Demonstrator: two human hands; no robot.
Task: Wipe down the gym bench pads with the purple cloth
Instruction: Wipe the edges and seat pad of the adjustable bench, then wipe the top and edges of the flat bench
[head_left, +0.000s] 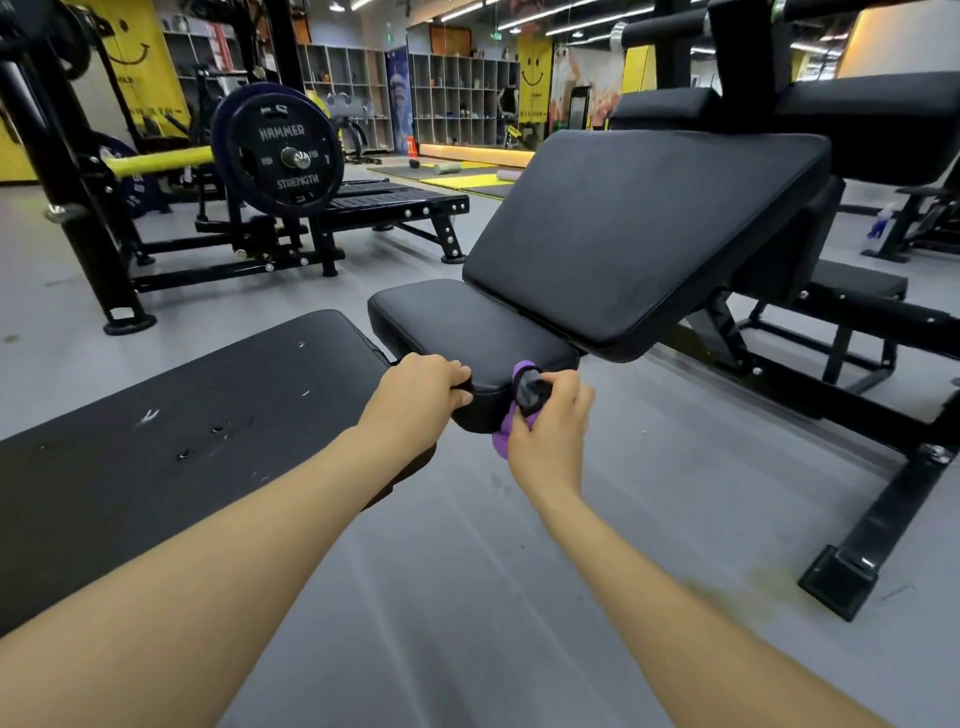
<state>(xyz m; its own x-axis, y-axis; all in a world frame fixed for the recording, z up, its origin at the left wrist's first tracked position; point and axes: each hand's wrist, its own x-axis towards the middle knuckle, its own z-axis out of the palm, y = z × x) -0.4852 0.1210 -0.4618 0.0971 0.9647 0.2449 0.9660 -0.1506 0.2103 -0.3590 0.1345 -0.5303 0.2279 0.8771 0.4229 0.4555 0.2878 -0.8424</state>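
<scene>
Head view: the grey gym floor (467, 597) takes up most of the frame, and on it stands the black adjustable bench, whose seat pad (467, 332) serves as the landmark here. Rising behind and to the right of the seat pad is the large tilted back pad (649, 234), its lower edge just above the seat's far end. To the left of the seat pad, and nearer the camera, lies a flat black bench top (171, 426) with pale scuffs and small tears. Far behind and left of the seat pad stands a plate-loaded machine carrying a weight plate (278, 150) marked "HAMMER STRENGTH". At the seat pad's near left corner the left hand (421, 387) grips the edge, fingers curled over the rim. At the near right corner the right hand (550, 421) clutches the purple cloth (511, 426) — bunched against the pad's front edge, partly hanging below it — together with a small dark object I cannot identify.
</scene>
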